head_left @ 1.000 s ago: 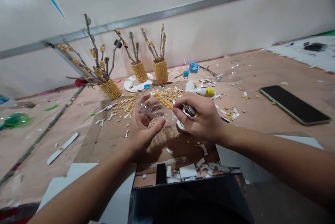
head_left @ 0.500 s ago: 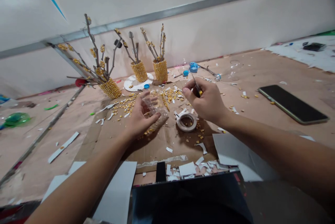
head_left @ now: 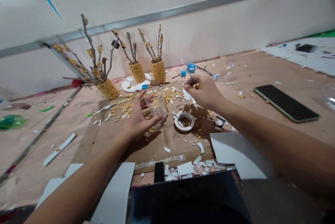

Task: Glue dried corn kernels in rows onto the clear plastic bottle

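My left hand (head_left: pixel 138 119) cups a clear plastic cup (head_left: pixel 156 104) on the brown cardboard sheet (head_left: pixel 104 133), thumb on one side and fingers on the other. My right hand (head_left: pixel 205 92) hovers above the cardboard a little farther back, fingers closed on a thin dark tool with a yellow part (head_left: pixel 195 82). A roll of white tape (head_left: pixel 184 121) lies flat between and below the hands. Loose corn kernels (head_left: pixel 171 94) are scattered behind the cup.
Three kernel-covered pots with twigs (head_left: pixel 158 70) stand at the back left. A black phone (head_left: pixel 285 102) lies at the right. White paper scraps (head_left: pixel 185 168) litter the near edge beside a dark box (head_left: pixel 188 199). A blue bottle cap (head_left: pixel 144 86) sits by a white disc.
The left hand lowered the clear cup onto the cardboard. The right hand left the cup, uncovering the tape roll, and moved back and up holding the thin tool.
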Available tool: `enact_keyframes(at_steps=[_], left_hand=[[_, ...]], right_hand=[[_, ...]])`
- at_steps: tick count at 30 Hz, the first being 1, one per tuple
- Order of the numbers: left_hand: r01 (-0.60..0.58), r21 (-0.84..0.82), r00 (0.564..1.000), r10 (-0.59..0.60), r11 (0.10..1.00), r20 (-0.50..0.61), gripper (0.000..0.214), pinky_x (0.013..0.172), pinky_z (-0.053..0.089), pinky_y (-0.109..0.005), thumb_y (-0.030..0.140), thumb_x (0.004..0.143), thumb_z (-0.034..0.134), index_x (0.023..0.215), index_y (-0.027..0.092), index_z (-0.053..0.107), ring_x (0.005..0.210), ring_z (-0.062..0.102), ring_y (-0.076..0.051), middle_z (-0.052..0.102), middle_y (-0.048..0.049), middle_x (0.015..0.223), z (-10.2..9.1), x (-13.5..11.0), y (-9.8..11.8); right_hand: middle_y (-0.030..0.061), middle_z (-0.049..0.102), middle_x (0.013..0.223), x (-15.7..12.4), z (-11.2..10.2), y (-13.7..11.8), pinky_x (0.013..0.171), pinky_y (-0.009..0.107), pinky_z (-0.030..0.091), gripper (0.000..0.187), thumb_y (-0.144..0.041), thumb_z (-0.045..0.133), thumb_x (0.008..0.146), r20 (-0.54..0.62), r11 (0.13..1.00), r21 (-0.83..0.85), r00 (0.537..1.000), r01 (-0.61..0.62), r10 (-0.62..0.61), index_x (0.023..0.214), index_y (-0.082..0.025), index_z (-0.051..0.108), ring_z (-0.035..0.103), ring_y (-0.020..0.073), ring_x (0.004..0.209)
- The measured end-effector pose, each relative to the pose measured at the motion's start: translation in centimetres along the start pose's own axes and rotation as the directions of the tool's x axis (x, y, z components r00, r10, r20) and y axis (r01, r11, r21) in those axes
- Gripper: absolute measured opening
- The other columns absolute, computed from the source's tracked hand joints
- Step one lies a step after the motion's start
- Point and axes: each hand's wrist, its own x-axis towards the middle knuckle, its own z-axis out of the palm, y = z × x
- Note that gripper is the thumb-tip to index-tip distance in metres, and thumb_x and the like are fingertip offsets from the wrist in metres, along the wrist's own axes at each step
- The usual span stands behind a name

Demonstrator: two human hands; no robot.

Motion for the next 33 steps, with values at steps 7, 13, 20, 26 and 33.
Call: enact_keyframes(at_steps=[7, 13, 20, 26, 33], left_hand=[[0.038, 0.196, 0.998, -0.026, 0.98, -0.064, 0.04, 0.087, 0.054, -0.037, 0.038, 0.091, 0.071, 0.125, 0.019, 0.068, 0.097, 0.069, -0.023, 0.074, -0.0085, 0.107, -6.1, 1.8, 0.7], [0.106, 0.566, 0.882, -0.34, 0.817, 0.326, 0.024, 0.068, 0.048, -0.032, 0.039, 0.089, 0.064, 0.09, 0.018, 0.075, 0.073, 0.065, -0.021, 0.075, -0.0055, 0.082, -9.5, 2.4, 1.1], [-0.03, 0.664, 0.894, -0.276, 0.747, 0.352, 0.023, 0.073, 0.047, -0.033, 0.033, 0.091, 0.061, 0.096, 0.018, 0.077, 0.081, 0.067, -0.024, 0.077, -0.0086, 0.091, -7.2, 1.8, 1.1], [-0.104, 0.601, 0.909, -0.169, 0.793, 0.381, 0.025, 0.081, 0.049, -0.036, 0.032, 0.096, 0.059, 0.1, 0.02, 0.08, 0.091, 0.069, -0.026, 0.078, -0.0103, 0.1, -5.4, 1.7, -0.5], [-0.019, 0.584, 0.903, -0.236, 0.812, 0.358, 0.019, 0.075, 0.049, -0.032, 0.029, 0.091, 0.062, 0.092, 0.018, 0.078, 0.082, 0.07, -0.023, 0.078, -0.0081, 0.089, -6.8, 2.0, 0.6]], right_hand=[[0.001, 0.066, 0.071, 0.3, -0.4, 0.1, 0.072, 0.033, 0.041, 0.013, -0.017, 0.065, 0.085, 0.09, 0.998, -0.053, 0.995, -0.033, 0.038, 0.072, -0.019, 0.065, 0.054, 0.0171, 0.068], [0.0024, 0.069, 0.073, -0.2, 0.3, 0.6, 0.07, 0.033, 0.039, 0.016, -0.022, 0.065, 0.089, 0.123, 0.994, -0.107, 0.992, -0.024, 0.037, 0.073, -0.02, 0.065, 0.058, 0.0185, 0.071], [0.0028, 0.069, 0.074, -0.5, 0.6, 0.5, 0.071, 0.035, 0.04, 0.016, -0.025, 0.066, 0.09, 0.122, 0.992, -0.127, 0.992, -0.003, 0.019, 0.075, -0.02, 0.066, 0.057, 0.0184, 0.071], [0.0021, 0.069, 0.072, -0.9, 0.7, 0.5, 0.069, 0.034, 0.039, 0.017, -0.029, 0.065, 0.089, 0.122, 0.993, -0.11, 0.992, 0.039, -0.025, 0.075, -0.02, 0.067, 0.057, 0.0178, 0.069], [0.0013, 0.066, 0.069, -1.0, 0.5, 0.4, 0.067, 0.033, 0.038, 0.021, -0.032, 0.065, 0.089, 0.076, 0.996, -0.059, 0.995, 0.069, -0.065, 0.073, -0.02, 0.066, 0.054, 0.017, 0.067]])
